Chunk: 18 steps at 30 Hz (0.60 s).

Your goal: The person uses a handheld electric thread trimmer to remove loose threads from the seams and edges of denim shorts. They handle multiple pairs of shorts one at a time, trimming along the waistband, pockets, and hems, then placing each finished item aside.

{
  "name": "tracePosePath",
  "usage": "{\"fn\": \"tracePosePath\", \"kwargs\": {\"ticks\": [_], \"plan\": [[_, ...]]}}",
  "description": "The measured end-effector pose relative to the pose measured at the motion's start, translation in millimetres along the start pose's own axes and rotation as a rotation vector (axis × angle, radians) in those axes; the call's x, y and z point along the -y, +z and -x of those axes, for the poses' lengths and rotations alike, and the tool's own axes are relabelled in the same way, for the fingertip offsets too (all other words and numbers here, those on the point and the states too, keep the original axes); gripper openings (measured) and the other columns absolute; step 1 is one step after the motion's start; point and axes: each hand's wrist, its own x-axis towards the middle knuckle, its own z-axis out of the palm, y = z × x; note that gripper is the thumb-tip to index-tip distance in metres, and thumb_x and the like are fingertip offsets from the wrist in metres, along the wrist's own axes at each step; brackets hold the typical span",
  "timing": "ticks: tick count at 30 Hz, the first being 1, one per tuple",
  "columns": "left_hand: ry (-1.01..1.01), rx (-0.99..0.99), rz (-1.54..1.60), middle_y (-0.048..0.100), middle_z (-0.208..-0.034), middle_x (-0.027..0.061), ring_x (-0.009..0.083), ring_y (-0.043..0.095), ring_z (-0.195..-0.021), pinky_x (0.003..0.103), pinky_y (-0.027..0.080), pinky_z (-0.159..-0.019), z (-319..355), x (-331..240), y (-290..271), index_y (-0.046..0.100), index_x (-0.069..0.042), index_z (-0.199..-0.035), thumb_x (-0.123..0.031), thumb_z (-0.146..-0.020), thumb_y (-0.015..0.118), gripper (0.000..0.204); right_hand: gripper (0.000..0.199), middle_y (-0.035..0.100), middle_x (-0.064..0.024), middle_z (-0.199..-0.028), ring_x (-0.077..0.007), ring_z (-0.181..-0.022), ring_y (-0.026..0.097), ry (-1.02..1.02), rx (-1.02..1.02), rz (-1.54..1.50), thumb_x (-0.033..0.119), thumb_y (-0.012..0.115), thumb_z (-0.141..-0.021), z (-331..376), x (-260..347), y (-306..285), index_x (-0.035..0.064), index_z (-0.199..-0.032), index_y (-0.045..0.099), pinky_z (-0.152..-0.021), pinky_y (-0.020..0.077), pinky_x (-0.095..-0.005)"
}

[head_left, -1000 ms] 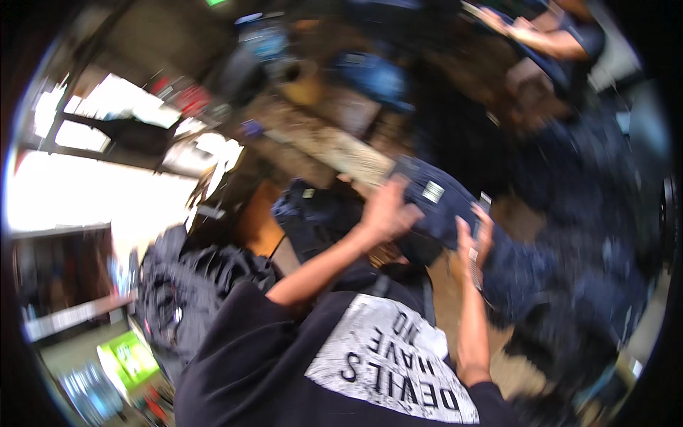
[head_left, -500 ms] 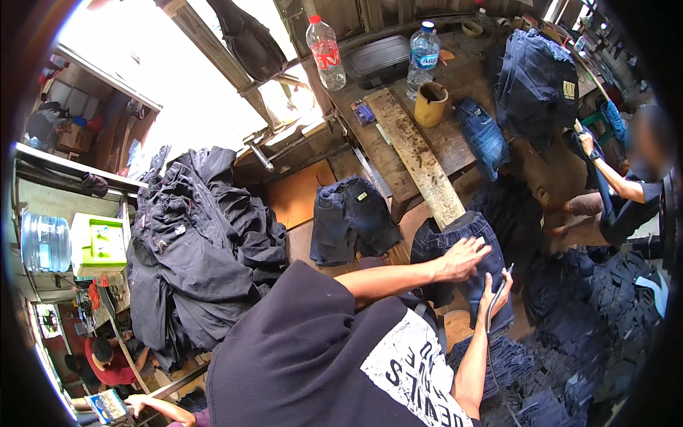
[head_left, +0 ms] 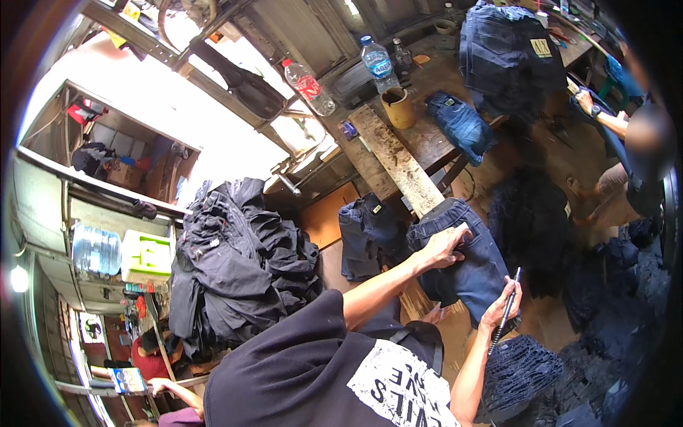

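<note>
A pair of dark blue jeans (head_left: 473,267) is drawn over the end of a long, worn wooden board (head_left: 398,160). My left hand (head_left: 445,247) lies on the upper part of the jeans, fingers curled in and closed on the denim. Lower down, by the legs of the jeans, my right hand (head_left: 502,304) grips a slim, pen-like handpiece (head_left: 509,306) with a dark cord trailing down from it. The handpiece's tip points up and away from me, beside the cloth. What my left fingertips pinch is partly hidden.
Dark trousers (head_left: 245,263) are heaped at left; folded jeans (head_left: 370,231) lie nearer the board. On the bench stand two plastic bottles (head_left: 377,64), a yellow cup (head_left: 398,108) and more jeans (head_left: 459,124). Denim piles (head_left: 523,373) lie at right, near a co-worker's hand (head_left: 585,102).
The view has shifted, so most things sit elsewhere in the picture. My left hand has gone from spread fingers to curled ones on the jeans. My right hand still holds the handpiece.
</note>
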Motion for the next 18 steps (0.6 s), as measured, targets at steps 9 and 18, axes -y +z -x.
{"fn": "tracePosePath", "kwargs": {"ticks": [9,18], "plan": [[-0.061,-0.114,0.129,0.073,-0.115,0.0152,0.0348,0.071,-0.114,0.049,0.056,-0.102,15,1,11,0.062,-0.012,-0.138,-0.013,-0.080,0.091,0.065,0.046,0.076,-0.0230,-0.116,-0.0295,-0.100,0.079,0.008,0.068,-0.135,0.032,0.056,-0.118,-23,0,-13,-0.0102,-0.129,0.070,-0.090,0.0670,-0.0395],[-0.027,-0.087,0.029,0.071,-0.121,0.0171,0.0356,0.068,-0.121,0.049,0.054,-0.107,14,5,15,0.063,-0.013,-0.141,-0.020,-0.083,0.092,0.066,0.045,0.078,-0.0216,-0.117,-0.0288,-0.099,0.078,-0.053,0.083,-0.139,0.032,0.055,-0.118,-21,-3,-11,-0.0089,-0.130,0.071,-0.090,0.0654,-0.0388]]}}
